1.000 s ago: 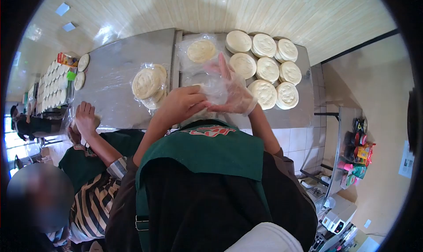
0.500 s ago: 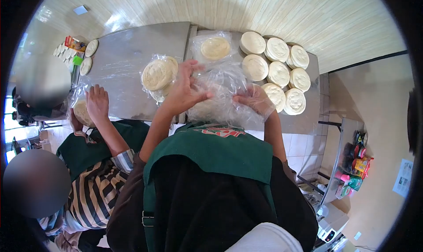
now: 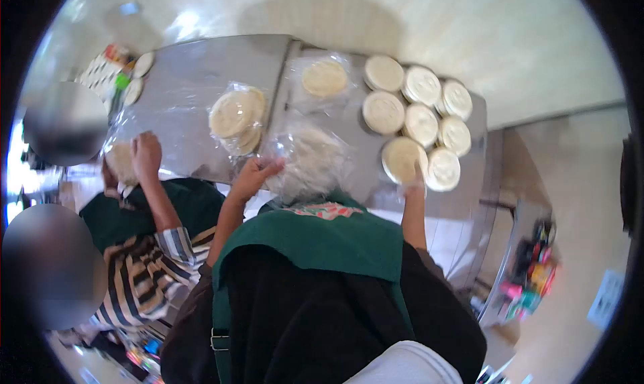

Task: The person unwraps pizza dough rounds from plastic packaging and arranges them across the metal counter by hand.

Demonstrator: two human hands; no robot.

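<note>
Head view: holding, with thumb and fingers of left hand (image 3: pixel 257 177) seemingly pinched together, the left edge of clear plastic bag (image 3: pixel 310 161) with something pale inside, at near side of metal table (image 3: pixel 215 59), likely for steadying the loose film. Reaching with right hand (image 3: pixel 414 185) to near right part of pale disc (image 3: pixel 403 157), on the right; cannot tell, because of blur, about open or closed grip there. See beside and beyond this disc small stacks of discs (image 3: pixel 421 124), set close in rows, probably for saving place. See also one flat disc (image 3: pixel 325 79) on clear film, beyond the bag, perhaps laid apart against sticking; left of it, overlapping discs (image 3: pixel 235 116) under film. Farther left, see a co-worker's hand (image 3: pixel 146 157) beside another wrapped disc (image 3: pixel 121 161)
</note>
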